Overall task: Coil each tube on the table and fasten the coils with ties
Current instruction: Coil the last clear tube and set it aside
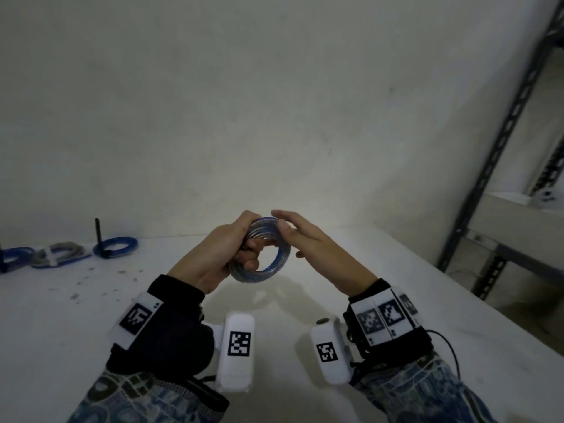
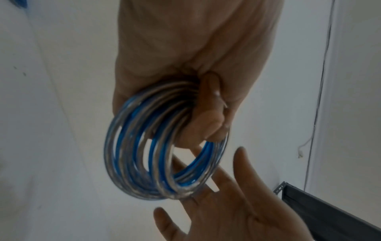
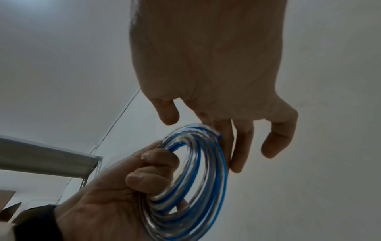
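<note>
The left hand (image 1: 222, 254) grips a clear-and-blue coiled tube (image 1: 262, 251); the open right hand (image 1: 308, 239) touches its edge. Best keep squeezing the loops together until a tie goes on.

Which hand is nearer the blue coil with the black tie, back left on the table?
Left. The left hand, gripping the clear-and-blue coil, is on the same side as the blue coil with the black tie; the right hand is farther right.

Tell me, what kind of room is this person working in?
Probably a bare workroom or storage space, not a home. A plain white table stands against an unpainted wall, slotted metal shelving rises at the right, and finished tube coils lie at the table's far left.
</note>
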